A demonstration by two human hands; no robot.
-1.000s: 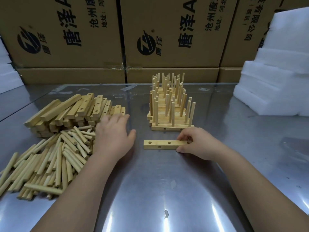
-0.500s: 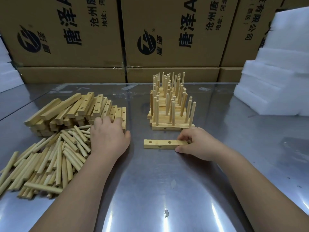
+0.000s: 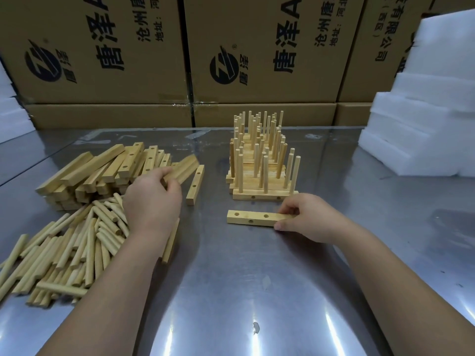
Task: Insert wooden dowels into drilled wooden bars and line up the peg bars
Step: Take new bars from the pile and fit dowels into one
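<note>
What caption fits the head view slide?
Left hand grips a loose bar by the bar pile; right hand pinches an empty drilled bar before the finished peg bars.

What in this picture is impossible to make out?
Head view:
- Lifted bar in the left hand: motion-blurred, holes unreadable.
- Flat bar: right end covered by the right hand.
- Peg bars: rear rows hidden behind front dowels.
- Dowel pile: cut off by the left edge.
</note>
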